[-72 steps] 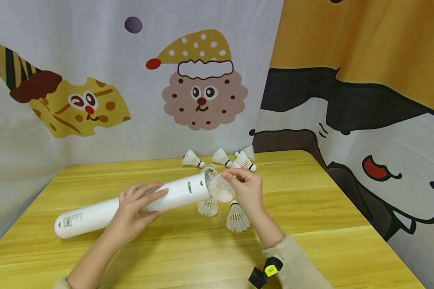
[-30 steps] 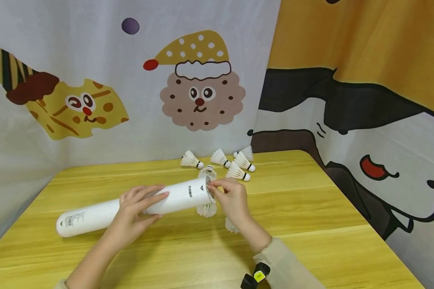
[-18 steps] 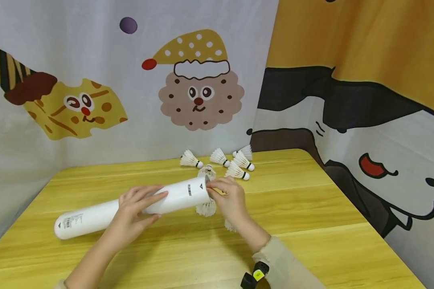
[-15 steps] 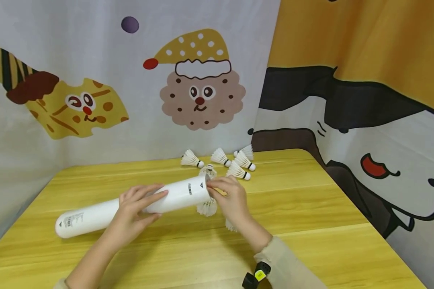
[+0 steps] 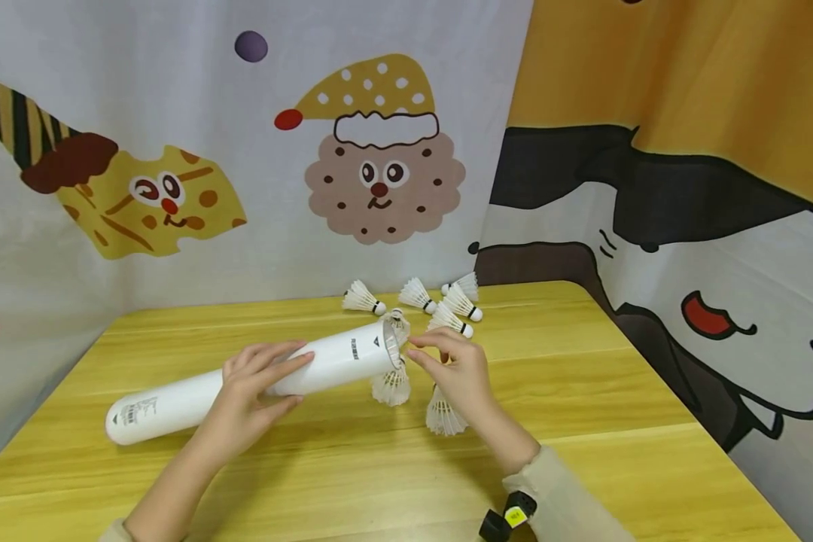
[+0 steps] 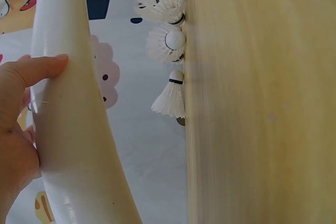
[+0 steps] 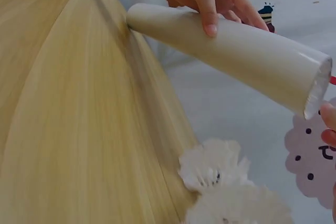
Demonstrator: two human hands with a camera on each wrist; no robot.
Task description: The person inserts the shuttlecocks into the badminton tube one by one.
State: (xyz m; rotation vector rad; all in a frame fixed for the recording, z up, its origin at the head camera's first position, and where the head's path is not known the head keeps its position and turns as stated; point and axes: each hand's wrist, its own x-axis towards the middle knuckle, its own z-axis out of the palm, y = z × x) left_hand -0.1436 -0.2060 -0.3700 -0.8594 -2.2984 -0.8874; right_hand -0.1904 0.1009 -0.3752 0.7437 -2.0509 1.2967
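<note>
Head view alone shows print [image 5: 355,349] on the tube [image 5: 328,369], left hand [image 5: 252,385] gripping it, right hand [image 5: 462,369] loosely curled, empty

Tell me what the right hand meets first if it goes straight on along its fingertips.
The right hand would likely meet the white shuttlecock tube at its open end, just ahead of it; exact depth is hard to judge.

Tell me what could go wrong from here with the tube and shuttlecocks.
The left hand holds the white tube tilted; if it slips, the raised open end might crush the nearby shuttlecock, seen just below it in the head view. The leftmost shuttlecock lies at the far edge of the table, so a nudge could send it over.
</note>
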